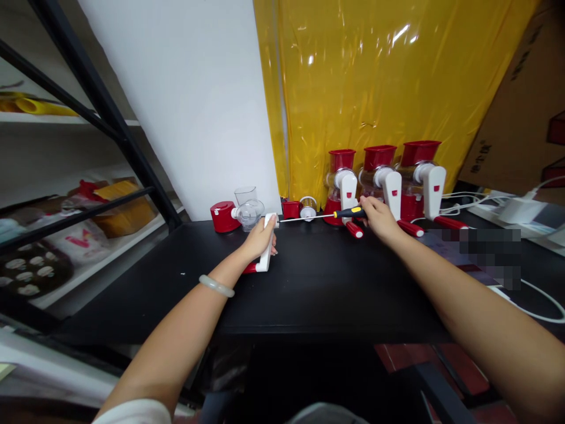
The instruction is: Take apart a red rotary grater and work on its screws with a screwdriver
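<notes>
My left hand (pixel 259 238) is closed around a white crank handle (pixel 265 259) with a red grip, held just above the black table. In my right hand (pixel 375 217) is a screwdriver (pixel 348 212) with a black and yellow handle. Its long metal shaft points left, and the tip meets the upper end of the crank handle. Behind my left hand lie a clear plastic grater housing (pixel 248 211) and a red base (pixel 224 217). A metal grater drum (pixel 308 208) rests beyond the screwdriver shaft.
Three red and white rotary graters (pixel 383 182) stand at the back right, their handles jutting forward. White cables and a charger (pixel 523 209) lie farther right. A black-framed shelf (pixel 128 147) rises on the left. The black table (pixel 326 288) has its front edge near me.
</notes>
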A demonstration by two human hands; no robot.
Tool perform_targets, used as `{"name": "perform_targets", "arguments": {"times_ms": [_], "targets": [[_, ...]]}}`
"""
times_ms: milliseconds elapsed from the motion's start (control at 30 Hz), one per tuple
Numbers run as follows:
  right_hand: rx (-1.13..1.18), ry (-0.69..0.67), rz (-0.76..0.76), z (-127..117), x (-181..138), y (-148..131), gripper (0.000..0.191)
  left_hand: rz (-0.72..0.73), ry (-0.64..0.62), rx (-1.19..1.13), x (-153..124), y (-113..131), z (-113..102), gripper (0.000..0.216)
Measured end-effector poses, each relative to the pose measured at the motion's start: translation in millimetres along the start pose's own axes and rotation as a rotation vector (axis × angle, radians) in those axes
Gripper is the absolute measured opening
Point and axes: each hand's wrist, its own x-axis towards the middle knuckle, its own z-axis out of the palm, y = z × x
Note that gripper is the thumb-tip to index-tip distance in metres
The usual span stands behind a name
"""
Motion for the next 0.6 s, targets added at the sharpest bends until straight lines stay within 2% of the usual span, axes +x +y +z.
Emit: {"name": "perform_targets", "arguments": {"times_ms": [100, 300, 400, 533, 600], "targets": [[0.111, -0.029, -0.005, 3, 2, 3, 0.051, -0.009, 0.015, 0.003, -1, 2, 0, 0.044], [0.383, -0.001, 0.094, 10, 2, -2, 0.042, -0.015, 0.028, -0.007, -2, 6, -1, 0.042], [0.489, -0.029, 0.125, 10, 1, -6, 0.038, -0.012, 0.014, -0.003, -1, 3, 0, 0.043], [0.448, 0.009, 0.099, 6, 4, -5, 0.034, 0.008, -0.004, -0.002, 0, 0, 1, 0.044], [0.353, 0.041, 0.084, 4, 5, 0, 0.045, 0.008, -0.007, 0.002, 0, -1, 2, 0.043]]}}
